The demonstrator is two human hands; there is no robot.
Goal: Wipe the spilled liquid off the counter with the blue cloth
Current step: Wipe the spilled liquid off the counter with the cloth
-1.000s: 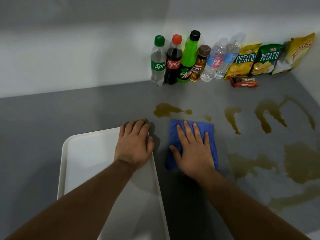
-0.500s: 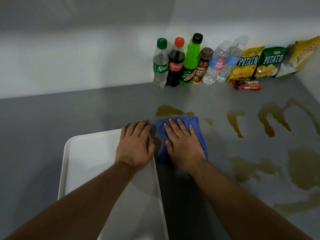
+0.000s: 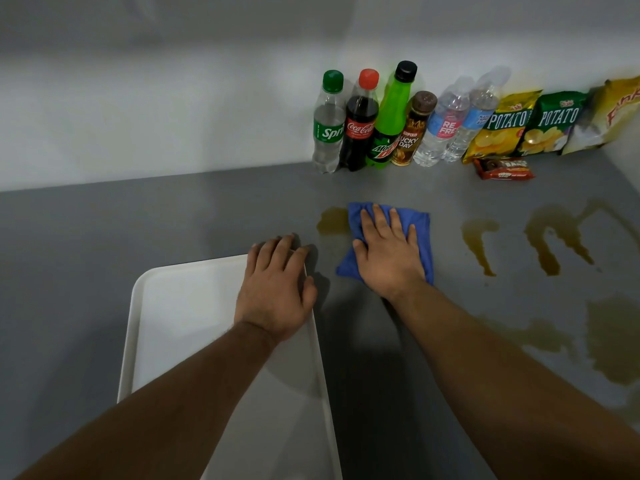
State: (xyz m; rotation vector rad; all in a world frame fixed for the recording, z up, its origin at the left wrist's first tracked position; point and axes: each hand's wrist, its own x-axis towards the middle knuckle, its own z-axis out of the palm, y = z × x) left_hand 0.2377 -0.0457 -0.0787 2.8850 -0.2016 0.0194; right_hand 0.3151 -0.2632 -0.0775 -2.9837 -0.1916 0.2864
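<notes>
A folded blue cloth (image 3: 420,223) lies on the grey counter (image 3: 173,220), and my right hand (image 3: 388,252) presses flat on it with fingers spread. The cloth's far left corner covers part of a brown puddle (image 3: 332,221). More brown spilled liquid streaks the counter to the right (image 3: 479,239), (image 3: 547,244) and spreads in big patches at the near right (image 3: 613,341). My left hand (image 3: 275,291) rests palm down on the far right corner of a white tray (image 3: 162,327), holding nothing.
Along the back wall stand several bottles: Sprite (image 3: 327,126), Coca-Cola (image 3: 360,126), Mountain Dew (image 3: 389,123), a coffee drink (image 3: 412,131), two water bottles (image 3: 457,123). Chip bags (image 3: 554,123) and a small red snack pack (image 3: 504,168) sit to their right.
My right hand slid the cloth away from me, first left, then back right, onto the near puddle, which is now partly covered. My left hand stayed on the tray.
</notes>
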